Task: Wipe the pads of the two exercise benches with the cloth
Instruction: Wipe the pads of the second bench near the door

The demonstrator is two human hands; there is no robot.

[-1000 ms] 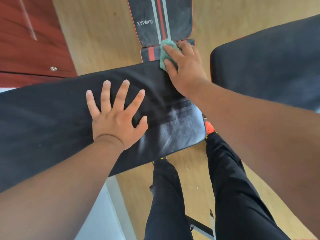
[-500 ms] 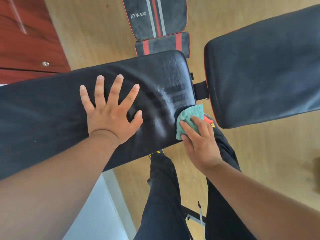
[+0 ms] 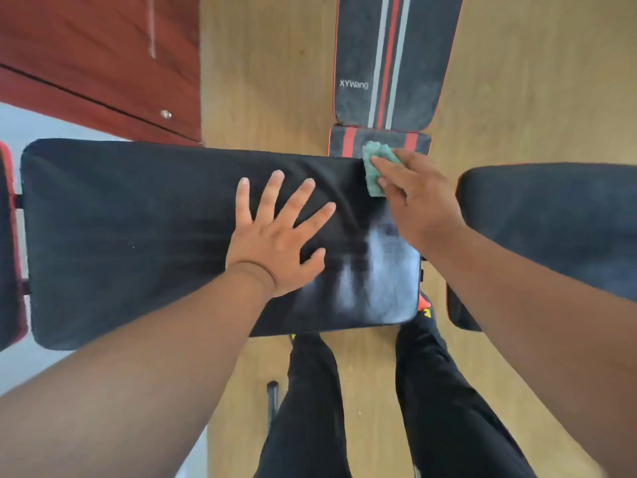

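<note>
A long black bench pad [image 3: 138, 243] lies across the view in front of me. My left hand [image 3: 275, 236] rests flat on it with fingers spread. My right hand [image 3: 417, 198] presses a green cloth [image 3: 374, 167] onto the pad's far right corner, fingers extended over the cloth. A shiny streaked patch shows on the pad's near right end. A second black pad [image 3: 558, 229] of the same bench sits to the right. The other bench's striped pad [image 3: 396, 60], marked XYWang, lies on the floor beyond, with a small striped pad [image 3: 344, 139] at its near end.
Wooden floor [image 3: 269, 81] surrounds the benches. A red-brown wooden cabinet [image 3: 96, 53] stands at the upper left. My legs in black trousers [image 3: 310, 408] stand below the pad, with a dark bar [image 3: 272, 398] of the bench frame beside them. A red-edged pad [image 3: 7, 236] shows at far left.
My right hand has swept the cloth from the pad's near right edge back up to its far right corner. My left hand has stayed flat on the pad.
</note>
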